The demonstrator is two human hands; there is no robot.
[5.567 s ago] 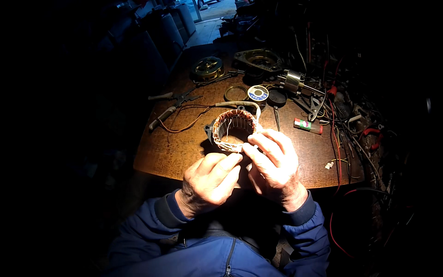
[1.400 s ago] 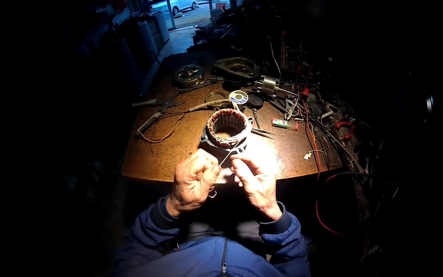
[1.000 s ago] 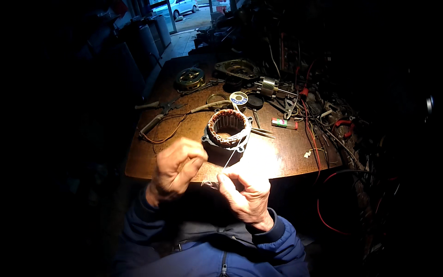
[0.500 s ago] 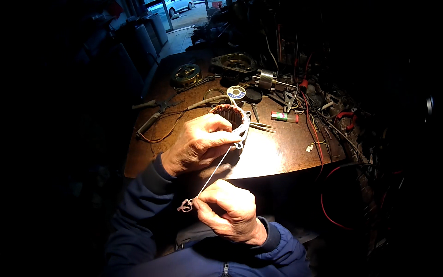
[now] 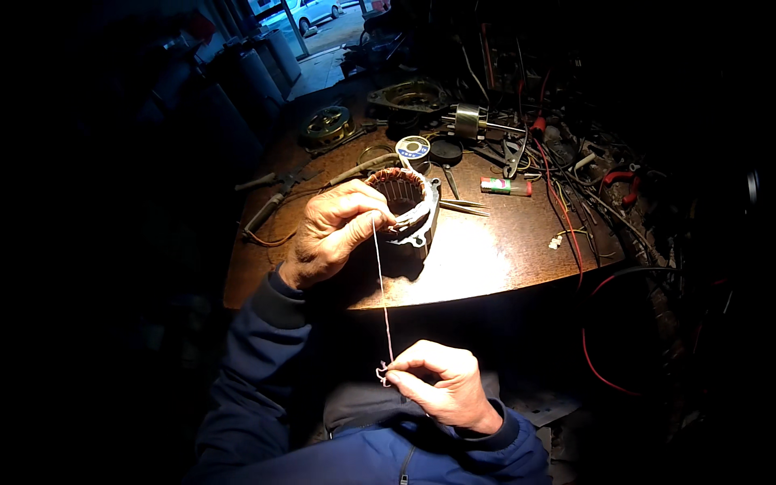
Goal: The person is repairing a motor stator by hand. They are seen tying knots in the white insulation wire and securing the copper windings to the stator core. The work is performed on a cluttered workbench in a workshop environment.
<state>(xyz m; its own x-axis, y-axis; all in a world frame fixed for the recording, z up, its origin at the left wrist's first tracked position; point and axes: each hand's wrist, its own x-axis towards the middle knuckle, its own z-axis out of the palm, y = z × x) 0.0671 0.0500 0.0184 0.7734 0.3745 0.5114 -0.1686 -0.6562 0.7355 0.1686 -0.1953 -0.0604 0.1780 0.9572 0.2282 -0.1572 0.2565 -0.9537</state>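
Stator (image 5: 408, 194) sits near the close edge of the tabletop (image 5: 477, 255), bore facing up and toward the person. Probably heavy and rigid, but the end windings (image 5: 417, 215) look easy to nick; I'd lift it by the metal flange (image 5: 434, 208), not the coils.

Lacing cord (image 5: 382, 283): likely light, limp, maybe a bit slick. Best pinched close to the coils plus at the free end. Left hand (image 5: 333, 230) has thumb and finger together on it at the winding rim; right hand (image 5: 444, 386) pinches the lower end. Span between looks straight, taut.

Looks: copper-red coils, pale wrapping on near side, dark slotted bore, pale lugged flange. Cord thin, whitish, loops bunched at the right fingertips.
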